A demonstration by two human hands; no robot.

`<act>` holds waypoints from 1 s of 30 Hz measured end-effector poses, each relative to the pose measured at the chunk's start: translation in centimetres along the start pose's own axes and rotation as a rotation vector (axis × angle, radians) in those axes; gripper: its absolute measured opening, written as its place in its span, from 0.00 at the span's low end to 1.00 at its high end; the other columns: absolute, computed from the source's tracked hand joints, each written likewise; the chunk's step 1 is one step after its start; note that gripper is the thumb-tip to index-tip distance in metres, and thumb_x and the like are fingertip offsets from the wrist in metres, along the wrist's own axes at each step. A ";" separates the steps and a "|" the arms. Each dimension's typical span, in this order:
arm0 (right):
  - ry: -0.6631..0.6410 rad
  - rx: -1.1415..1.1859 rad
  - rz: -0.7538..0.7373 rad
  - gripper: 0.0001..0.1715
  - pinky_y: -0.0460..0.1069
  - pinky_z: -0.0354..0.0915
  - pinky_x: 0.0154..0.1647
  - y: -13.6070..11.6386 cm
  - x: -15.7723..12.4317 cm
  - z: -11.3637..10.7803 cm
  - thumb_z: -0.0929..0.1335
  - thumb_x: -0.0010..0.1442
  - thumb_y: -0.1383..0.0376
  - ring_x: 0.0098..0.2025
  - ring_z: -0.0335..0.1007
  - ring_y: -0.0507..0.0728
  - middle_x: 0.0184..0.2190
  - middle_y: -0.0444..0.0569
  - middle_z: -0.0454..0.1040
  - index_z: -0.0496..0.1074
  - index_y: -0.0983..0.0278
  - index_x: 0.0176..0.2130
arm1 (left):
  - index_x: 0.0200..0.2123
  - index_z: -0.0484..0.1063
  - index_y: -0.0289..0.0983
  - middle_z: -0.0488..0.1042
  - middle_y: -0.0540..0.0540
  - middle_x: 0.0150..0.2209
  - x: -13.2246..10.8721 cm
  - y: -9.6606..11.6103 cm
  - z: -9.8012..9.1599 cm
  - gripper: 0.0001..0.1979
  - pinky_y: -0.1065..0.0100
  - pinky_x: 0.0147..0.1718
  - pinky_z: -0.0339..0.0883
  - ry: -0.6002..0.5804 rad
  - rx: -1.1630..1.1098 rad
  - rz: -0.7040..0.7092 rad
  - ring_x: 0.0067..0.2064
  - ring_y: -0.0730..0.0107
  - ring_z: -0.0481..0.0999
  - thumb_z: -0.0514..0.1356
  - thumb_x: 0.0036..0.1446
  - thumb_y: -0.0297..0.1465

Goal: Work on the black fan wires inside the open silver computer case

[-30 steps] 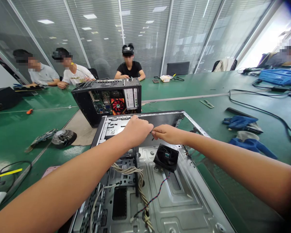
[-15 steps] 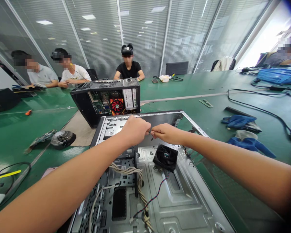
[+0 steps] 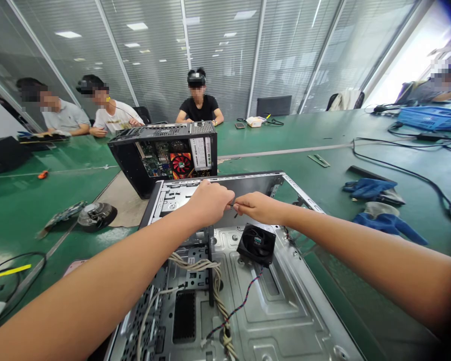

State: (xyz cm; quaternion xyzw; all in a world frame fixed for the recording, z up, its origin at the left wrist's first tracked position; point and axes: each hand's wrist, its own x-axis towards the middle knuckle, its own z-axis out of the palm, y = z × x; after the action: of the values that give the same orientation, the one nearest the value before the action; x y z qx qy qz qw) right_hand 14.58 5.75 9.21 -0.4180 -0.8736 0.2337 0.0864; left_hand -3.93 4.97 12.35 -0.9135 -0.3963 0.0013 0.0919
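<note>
Before me lies an open computer case (image 3: 300,306) on its side. My left hand (image 3: 211,199) and my right hand (image 3: 257,206) meet above its far part, fingers pinched and almost touching. Between the fingertips is a small dark thing, too tiny to name; a short dark end pokes out below my right fingers. Just beneath my right hand rests a black case fan (image 3: 256,244) with a red-and-blue twisted cable (image 3: 244,300). A bundle of beige cables (image 3: 220,288) runs down the middle of the case.
A second computer case (image 3: 135,160) with a red fan stands upright behind. On the left lie a round dark part (image 3: 97,215) and a circuit board (image 3: 62,216). Blue gloves (image 3: 372,189), a black cable (image 3: 409,170) and a blue basket (image 3: 432,118) are on the right. Several people sit around the table.
My hands stay nearly still, pinched at the same spot. Across the table, a person in a white shirt has raised one hand.
</note>
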 end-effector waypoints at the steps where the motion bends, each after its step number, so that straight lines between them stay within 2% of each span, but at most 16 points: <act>1: 0.001 -0.006 0.000 0.17 0.50 0.61 0.40 0.0 0.0 0.0 0.58 0.65 0.64 0.35 0.71 0.57 0.32 0.52 0.78 0.71 0.64 0.30 | 0.36 0.74 0.38 0.78 0.44 0.35 0.0 0.0 0.1 0.07 0.61 0.39 0.56 0.001 0.005 0.005 0.40 0.61 0.75 0.56 0.61 0.31; 30: -0.009 -0.023 0.009 0.17 0.50 0.62 0.39 0.0 0.1 0.2 0.58 0.65 0.64 0.35 0.71 0.56 0.32 0.51 0.78 0.71 0.63 0.30 | 0.35 0.74 0.38 0.78 0.44 0.35 0.0 -0.1 0.0 0.07 0.61 0.38 0.54 0.004 0.005 0.014 0.41 0.60 0.74 0.56 0.60 0.30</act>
State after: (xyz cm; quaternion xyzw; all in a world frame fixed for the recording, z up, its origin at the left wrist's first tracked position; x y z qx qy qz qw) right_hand 14.46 5.71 9.09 -0.4219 -0.8747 0.2258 0.0767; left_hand -3.95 5.03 12.34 -0.9161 -0.3897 0.0009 0.0949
